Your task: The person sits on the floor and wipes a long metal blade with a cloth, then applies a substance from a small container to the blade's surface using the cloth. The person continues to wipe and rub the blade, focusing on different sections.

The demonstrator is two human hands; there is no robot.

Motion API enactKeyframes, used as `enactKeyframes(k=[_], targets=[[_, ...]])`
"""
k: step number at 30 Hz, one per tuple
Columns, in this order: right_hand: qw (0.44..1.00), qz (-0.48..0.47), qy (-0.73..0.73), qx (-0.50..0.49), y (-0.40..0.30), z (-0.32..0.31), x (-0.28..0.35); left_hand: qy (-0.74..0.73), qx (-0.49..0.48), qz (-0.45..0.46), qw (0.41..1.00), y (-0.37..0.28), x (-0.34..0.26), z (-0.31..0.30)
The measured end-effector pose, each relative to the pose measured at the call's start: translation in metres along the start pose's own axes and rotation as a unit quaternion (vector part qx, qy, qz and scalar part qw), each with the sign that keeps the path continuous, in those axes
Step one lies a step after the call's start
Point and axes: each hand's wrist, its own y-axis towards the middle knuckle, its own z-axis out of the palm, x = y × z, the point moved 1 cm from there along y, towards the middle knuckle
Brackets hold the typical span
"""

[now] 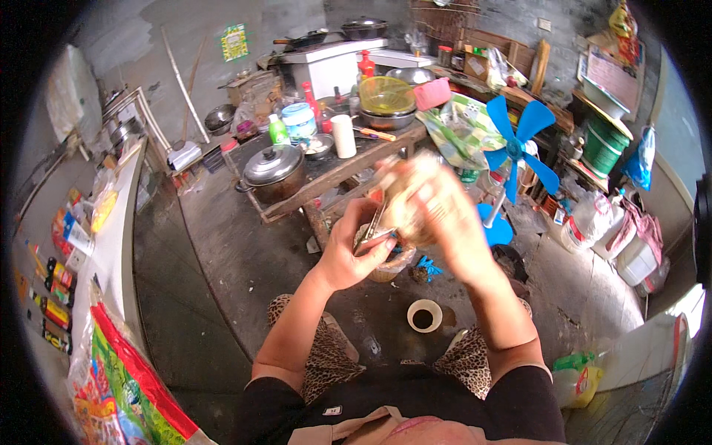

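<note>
In front of my chest, my left hand [356, 245] grips a thin metal tool [375, 225] that looks like a grater or blade; its exact kind is unclear. Against its right side, my right hand [442, 214] is blurred and holds a pale, yellowish lump [409, 211], whose kind cannot be told. Below both hands stands a lined waste basket [386, 272], partly hidden by them. Blue gloves or scraps [428, 268] lie on the floor right of the basket. A pale cup [424, 316] with dark liquid stands between my feet.
A wooden table [334, 178] ahead bears a lidded pot [274, 172], bottles and a yellow colander [387, 94]. At the right stands a blue fan [514, 149], with plastic jugs [634, 261] beyond it. A white-edged counter [119, 222] runs along the left.
</note>
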Motion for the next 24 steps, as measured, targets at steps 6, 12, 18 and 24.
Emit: enactKeyframes(k=[6,12,18,24], targets=[[0.99,0.051,-0.133,0.01,-0.035,-0.018,0.023,-0.007,-0.061,0.039,0.997,0.001,0.02,0.06],[0.989,0.149,-0.022,0.003,-0.041,-0.042,0.02,0.08,-0.089,0.067,0.991,-0.004,0.021,0.082],[0.987,0.11,-0.092,-0.071,-0.047,-0.042,0.003,0.124,-0.132,0.089,0.979,-0.008,0.012,0.095],[0.986,0.147,0.033,-0.072,-0.031,-0.059,-0.015,0.11,-0.122,0.077,0.983,-0.008,0.017,0.095]])
